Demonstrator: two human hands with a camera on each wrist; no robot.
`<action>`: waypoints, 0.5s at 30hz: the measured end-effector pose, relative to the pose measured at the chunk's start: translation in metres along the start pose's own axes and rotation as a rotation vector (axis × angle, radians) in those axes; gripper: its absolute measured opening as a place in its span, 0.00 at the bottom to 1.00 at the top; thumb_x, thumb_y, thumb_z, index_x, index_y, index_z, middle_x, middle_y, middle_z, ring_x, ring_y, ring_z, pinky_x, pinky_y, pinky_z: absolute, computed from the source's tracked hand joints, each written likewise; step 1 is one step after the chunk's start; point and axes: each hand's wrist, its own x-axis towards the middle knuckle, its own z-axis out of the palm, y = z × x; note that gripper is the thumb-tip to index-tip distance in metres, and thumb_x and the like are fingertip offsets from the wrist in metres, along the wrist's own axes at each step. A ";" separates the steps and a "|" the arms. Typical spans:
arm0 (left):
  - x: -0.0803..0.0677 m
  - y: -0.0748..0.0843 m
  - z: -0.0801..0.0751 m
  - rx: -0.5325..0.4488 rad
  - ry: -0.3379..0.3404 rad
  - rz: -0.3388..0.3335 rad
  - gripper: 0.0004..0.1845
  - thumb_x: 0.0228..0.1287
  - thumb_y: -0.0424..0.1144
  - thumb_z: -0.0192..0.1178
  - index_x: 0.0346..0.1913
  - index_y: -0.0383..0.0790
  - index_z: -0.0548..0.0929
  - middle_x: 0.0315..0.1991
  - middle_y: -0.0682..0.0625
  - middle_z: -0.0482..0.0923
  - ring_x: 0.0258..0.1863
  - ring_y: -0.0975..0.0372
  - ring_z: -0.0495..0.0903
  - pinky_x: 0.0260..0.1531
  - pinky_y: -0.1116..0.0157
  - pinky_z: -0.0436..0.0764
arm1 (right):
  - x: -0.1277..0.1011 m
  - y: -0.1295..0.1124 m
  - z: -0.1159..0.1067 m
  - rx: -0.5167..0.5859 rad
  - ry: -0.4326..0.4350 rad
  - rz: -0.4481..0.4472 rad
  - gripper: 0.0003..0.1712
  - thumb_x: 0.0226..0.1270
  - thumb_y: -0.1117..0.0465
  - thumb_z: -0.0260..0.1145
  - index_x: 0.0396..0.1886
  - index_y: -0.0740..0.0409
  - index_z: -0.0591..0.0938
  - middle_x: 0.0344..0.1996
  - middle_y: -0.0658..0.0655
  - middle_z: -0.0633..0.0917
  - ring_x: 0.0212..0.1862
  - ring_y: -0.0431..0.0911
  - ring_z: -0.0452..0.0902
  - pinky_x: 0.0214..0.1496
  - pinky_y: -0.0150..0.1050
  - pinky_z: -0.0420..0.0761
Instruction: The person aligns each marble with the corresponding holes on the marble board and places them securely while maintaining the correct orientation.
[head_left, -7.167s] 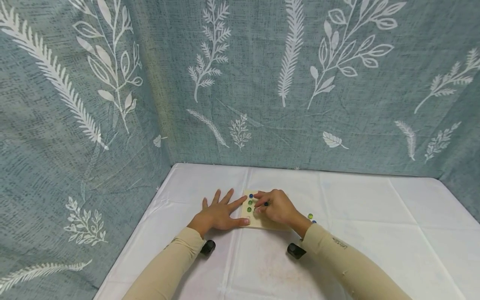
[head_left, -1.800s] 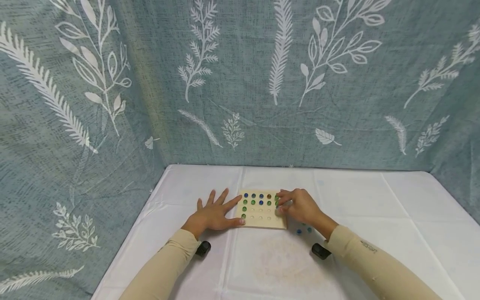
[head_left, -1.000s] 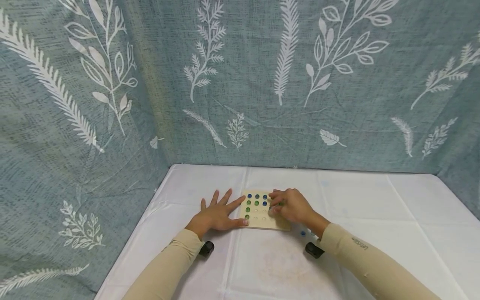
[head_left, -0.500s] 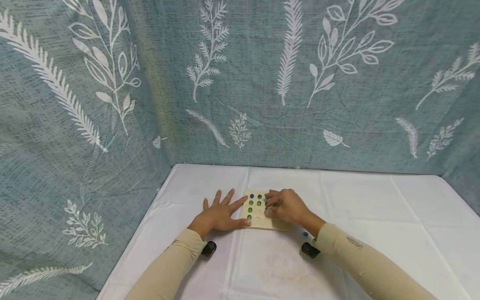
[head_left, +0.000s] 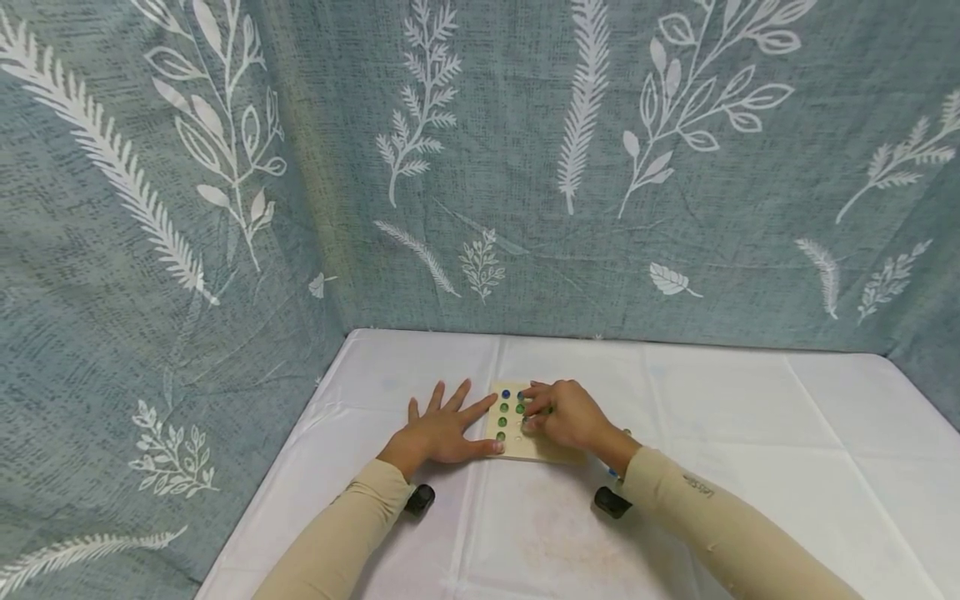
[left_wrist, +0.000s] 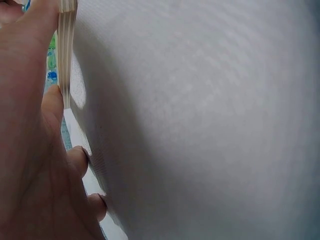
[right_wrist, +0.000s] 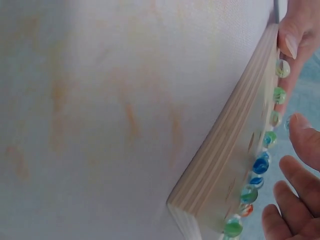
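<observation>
A square wooden board with rows of dimples lies on the white tablecloth. Blue and green marbles fill its left and far dimples; in the right wrist view they sit in a line along the board's top. My left hand lies flat with fingers spread, index and thumb against the board's left edge. My right hand hovers over the board's middle, fingers curled down, and seems to pinch a small marble at its fingertips.
White cloth covers the table, with creases running across it. Blue-grey leaf-print curtains close off the back and left sides. A loose marble lies on the cloth by my right wrist.
My right hand has moved left across the board, from its right column to its middle. More dimples hold marbles than 7 s ago. The left hand has stayed put.
</observation>
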 end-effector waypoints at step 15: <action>0.001 0.000 0.002 0.016 0.014 -0.001 0.47 0.63 0.80 0.52 0.83 0.74 0.53 0.88 0.50 0.36 0.86 0.39 0.31 0.75 0.25 0.38 | 0.007 -0.004 0.008 -0.033 -0.013 -0.017 0.07 0.61 0.67 0.78 0.40 0.59 0.94 0.61 0.59 0.87 0.72 0.54 0.77 0.76 0.55 0.73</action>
